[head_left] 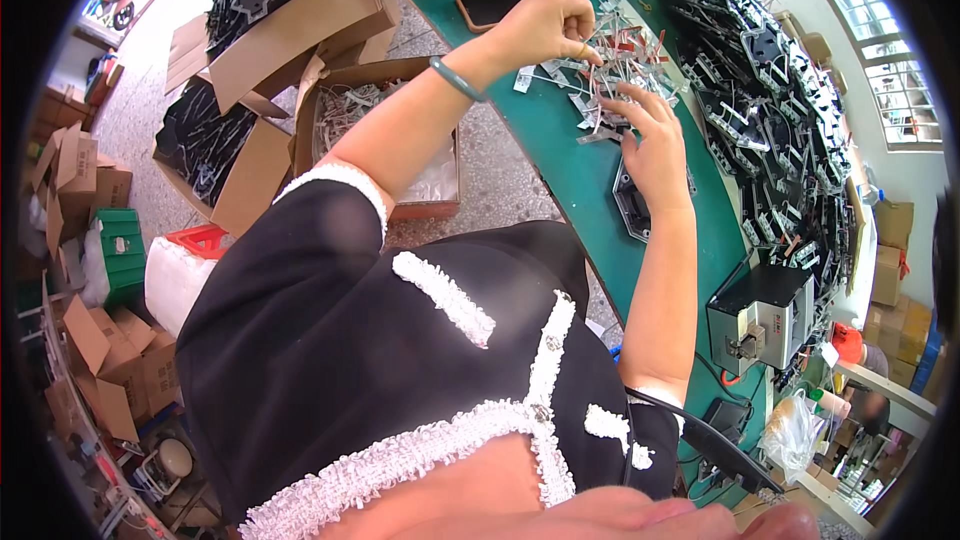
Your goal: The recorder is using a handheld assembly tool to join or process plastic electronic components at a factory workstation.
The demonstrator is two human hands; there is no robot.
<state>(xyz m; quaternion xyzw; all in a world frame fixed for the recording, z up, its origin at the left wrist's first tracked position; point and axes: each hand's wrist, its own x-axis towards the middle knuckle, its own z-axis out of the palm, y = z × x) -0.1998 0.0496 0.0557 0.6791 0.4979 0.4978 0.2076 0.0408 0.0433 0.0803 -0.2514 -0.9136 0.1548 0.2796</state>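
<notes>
The curled left hand [550, 32] and loosely bent right hand [657, 148] are at a tangled heap of thin white and red strips [630, 52], whether gripping any I can't tell, on the flat green tabletop [588, 195], a black angular frame [631, 208] lying nearer and a dark-screened phone [498, 6] to the left.

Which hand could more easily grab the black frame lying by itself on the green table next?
Probably the right hand: the black frame is partly under its wrist. The left hand is farther away, at the strip pile.
</notes>
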